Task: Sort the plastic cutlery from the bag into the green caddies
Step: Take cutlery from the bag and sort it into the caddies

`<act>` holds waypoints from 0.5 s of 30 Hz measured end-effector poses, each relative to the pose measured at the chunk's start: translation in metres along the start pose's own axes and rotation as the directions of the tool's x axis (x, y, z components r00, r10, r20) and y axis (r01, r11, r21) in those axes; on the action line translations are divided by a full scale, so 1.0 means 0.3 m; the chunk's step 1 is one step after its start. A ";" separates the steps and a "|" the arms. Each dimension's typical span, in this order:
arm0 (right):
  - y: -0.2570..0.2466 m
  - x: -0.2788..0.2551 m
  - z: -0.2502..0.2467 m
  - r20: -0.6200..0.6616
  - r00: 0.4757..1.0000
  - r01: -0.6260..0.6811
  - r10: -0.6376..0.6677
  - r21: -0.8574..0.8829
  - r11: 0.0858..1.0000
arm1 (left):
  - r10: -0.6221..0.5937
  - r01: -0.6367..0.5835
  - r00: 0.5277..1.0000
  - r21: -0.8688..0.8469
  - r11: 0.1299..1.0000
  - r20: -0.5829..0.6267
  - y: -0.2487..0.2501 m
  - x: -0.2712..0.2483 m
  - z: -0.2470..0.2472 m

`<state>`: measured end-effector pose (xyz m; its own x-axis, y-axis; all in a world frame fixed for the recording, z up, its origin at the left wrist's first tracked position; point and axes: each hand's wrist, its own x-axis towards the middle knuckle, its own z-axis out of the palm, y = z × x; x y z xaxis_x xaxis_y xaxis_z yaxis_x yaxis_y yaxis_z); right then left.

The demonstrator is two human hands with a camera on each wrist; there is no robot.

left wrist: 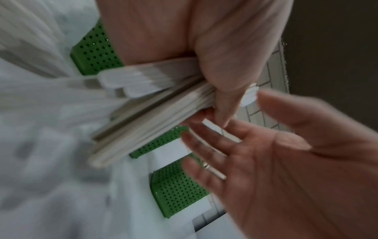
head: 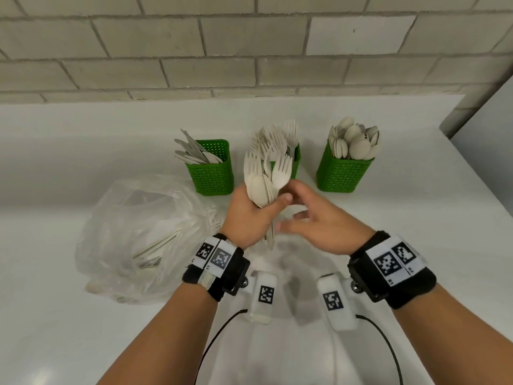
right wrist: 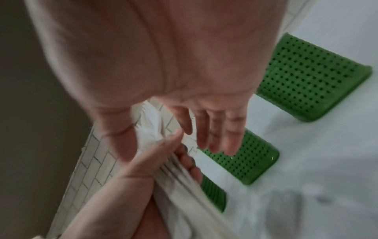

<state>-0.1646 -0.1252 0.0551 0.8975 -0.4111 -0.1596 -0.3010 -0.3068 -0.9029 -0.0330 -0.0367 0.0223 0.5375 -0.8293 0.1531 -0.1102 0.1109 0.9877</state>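
While gripping cutlery (head: 265, 180), left hand (head: 249, 215) upright

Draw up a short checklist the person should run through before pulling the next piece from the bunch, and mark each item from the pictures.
1. Left hand grips the bunch of cutlery firmly: ok.
2. Right hand free to pick: ok, fingers straight, holding nothing.
3. Bunch is one kind only: not ok, forks and spoons are mixed.
4. Knife caddy, fork caddy and spoon caddy upright: ok.
5. Room left in the fork caddy: cannot tell, the bunch hides it.
6. Bag emptied: not ok, cutlery still shows inside.
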 end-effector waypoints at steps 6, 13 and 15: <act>0.032 0.031 0.072 -0.205 0.978 0.014 -0.048 -0.164 0.986 | 0.053 -0.053 0.993 0.002 0.999 -0.105 0.026 -0.011 0.043; 0.097 0.042 0.085 -0.086 0.991 -0.112 0.103 -0.098 0.989 | -0.055 0.052 0.995 -0.035 0.998 -0.088 -0.040 -0.043 0.061; 0.098 0.039 0.090 -0.100 0.991 -0.099 0.093 -0.058 0.993 | -0.054 0.052 0.995 -0.035 0.998 -0.084 -0.053 -0.052 0.057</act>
<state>-0.1542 -0.1158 0.0158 0.8291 -0.5212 -0.2024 -0.4066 -0.3137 -0.8581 -0.0540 -0.0348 0.0035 0.6111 -0.7851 0.1013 -0.0530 0.0870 0.9948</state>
